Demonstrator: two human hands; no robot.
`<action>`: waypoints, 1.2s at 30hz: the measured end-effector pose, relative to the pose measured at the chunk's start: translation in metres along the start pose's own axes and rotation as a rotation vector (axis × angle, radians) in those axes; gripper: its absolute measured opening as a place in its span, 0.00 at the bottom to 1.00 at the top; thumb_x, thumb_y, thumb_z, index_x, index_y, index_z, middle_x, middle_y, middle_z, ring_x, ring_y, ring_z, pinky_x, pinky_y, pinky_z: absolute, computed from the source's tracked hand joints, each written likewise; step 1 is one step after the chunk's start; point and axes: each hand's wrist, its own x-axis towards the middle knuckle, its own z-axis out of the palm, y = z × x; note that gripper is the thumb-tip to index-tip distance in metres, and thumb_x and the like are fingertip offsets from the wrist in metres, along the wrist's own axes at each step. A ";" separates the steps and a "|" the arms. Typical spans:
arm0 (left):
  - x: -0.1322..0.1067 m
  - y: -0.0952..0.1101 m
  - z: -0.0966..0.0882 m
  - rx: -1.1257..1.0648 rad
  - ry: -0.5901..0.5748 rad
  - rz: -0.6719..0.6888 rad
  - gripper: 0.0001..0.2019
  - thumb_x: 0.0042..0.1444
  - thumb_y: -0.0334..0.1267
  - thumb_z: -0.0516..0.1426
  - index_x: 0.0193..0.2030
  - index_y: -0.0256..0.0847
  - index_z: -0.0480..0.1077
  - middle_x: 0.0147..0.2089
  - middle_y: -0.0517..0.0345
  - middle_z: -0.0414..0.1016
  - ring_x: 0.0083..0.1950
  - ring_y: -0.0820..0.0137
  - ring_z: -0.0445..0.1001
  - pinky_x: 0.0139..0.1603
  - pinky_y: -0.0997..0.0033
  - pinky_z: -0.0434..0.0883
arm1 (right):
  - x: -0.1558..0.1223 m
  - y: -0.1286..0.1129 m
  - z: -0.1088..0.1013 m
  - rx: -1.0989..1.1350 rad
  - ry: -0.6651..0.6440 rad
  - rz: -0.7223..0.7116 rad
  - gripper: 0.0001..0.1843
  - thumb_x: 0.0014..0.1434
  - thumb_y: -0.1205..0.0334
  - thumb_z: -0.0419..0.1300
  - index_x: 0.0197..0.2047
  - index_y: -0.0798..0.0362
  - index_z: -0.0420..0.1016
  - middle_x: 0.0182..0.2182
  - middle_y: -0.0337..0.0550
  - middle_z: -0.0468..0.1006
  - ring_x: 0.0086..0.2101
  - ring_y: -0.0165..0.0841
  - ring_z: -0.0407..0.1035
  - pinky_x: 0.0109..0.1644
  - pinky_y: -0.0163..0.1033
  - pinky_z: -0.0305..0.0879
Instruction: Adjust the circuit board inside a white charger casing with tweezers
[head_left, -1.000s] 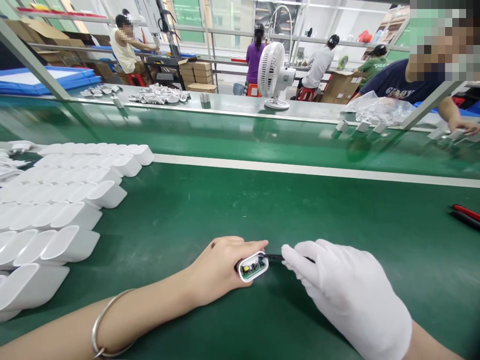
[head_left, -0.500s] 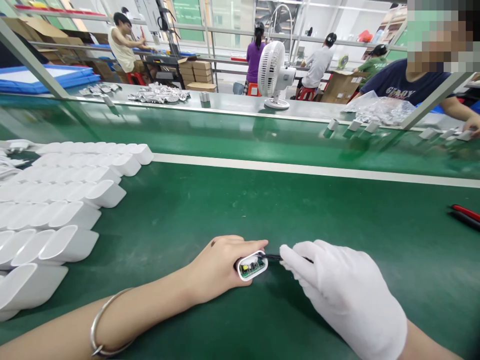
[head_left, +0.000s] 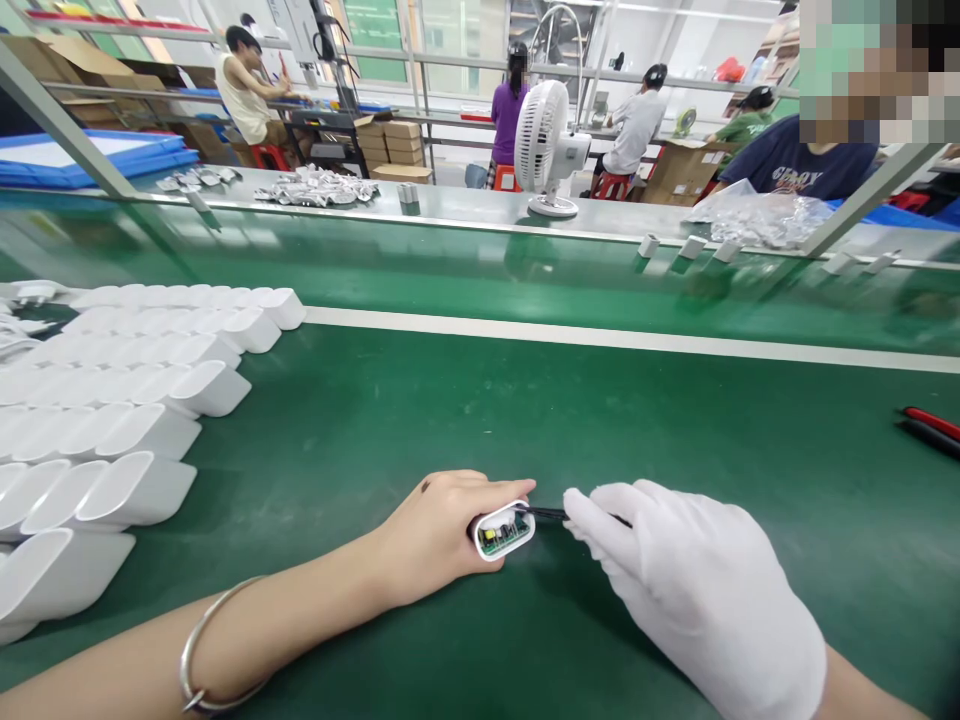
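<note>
My bare left hand [head_left: 435, 530] rests on the green mat [head_left: 465, 420] with its fingers wrapped round a small white charger shell [head_left: 504, 531]. The shell's open end faces me and shows a green circuit board inside. My right hand [head_left: 690, 580], in a white glove, pinches a thin black tool [head_left: 551, 514] whose tip touches the shell's open end. Both hands sit close together near the table's front edge. A silver bangle [head_left: 206, 650] hangs on my left wrist.
Rows of empty white shells [head_left: 127, 400] lie at the left. Red and black probes [head_left: 930, 430] lie at the right edge. Behind a white stripe runs a conveyor carrying small white parts [head_left: 690, 247]. A white fan [head_left: 544, 145] stands beyond, and several people work at benches.
My hands have hardly moved. The small white parts on the far conveyor have drifted left, and the hand of the person at the far right has left the belt.
</note>
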 end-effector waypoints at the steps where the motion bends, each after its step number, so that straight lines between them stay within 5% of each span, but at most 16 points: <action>1: 0.000 0.000 0.000 0.000 0.000 0.001 0.28 0.48 0.28 0.60 0.57 0.45 0.65 0.43 0.61 0.78 0.39 0.68 0.74 0.41 0.70 0.69 | 0.000 0.000 0.000 -0.001 -0.002 -0.002 0.16 0.53 0.75 0.47 0.29 0.47 0.72 0.18 0.34 0.64 0.18 0.29 0.53 0.28 0.40 0.34; 20: 0.002 0.003 -0.003 -0.006 -0.002 -0.021 0.26 0.48 0.28 0.59 0.56 0.45 0.67 0.40 0.61 0.78 0.38 0.68 0.74 0.40 0.71 0.69 | 0.001 -0.003 0.001 -0.016 0.007 -0.005 0.16 0.55 0.75 0.47 0.29 0.49 0.72 0.17 0.35 0.64 0.19 0.28 0.52 0.27 0.40 0.35; 26: 0.004 0.002 0.001 -0.002 -0.012 -0.024 0.27 0.48 0.28 0.59 0.57 0.46 0.66 0.41 0.60 0.78 0.38 0.69 0.74 0.41 0.71 0.69 | -0.002 0.011 0.002 0.075 -0.006 0.020 0.13 0.60 0.66 0.49 0.31 0.48 0.73 0.20 0.35 0.68 0.20 0.27 0.56 0.27 0.38 0.38; 32: -0.010 0.000 -0.017 -0.064 0.003 -0.102 0.24 0.48 0.31 0.60 0.54 0.46 0.69 0.40 0.61 0.78 0.38 0.68 0.75 0.42 0.70 0.70 | 0.017 0.014 0.010 0.133 -0.236 0.304 0.12 0.59 0.58 0.53 0.27 0.46 0.75 0.21 0.34 0.70 0.21 0.27 0.61 0.24 0.33 0.42; 36: -0.029 -0.005 -0.037 -0.143 0.043 -0.116 0.25 0.48 0.34 0.62 0.55 0.45 0.68 0.56 0.55 0.72 0.53 0.63 0.72 0.57 0.63 0.67 | 0.034 -0.004 0.013 0.108 -0.262 0.343 0.11 0.59 0.58 0.55 0.31 0.44 0.77 0.27 0.36 0.74 0.27 0.30 0.67 0.23 0.31 0.52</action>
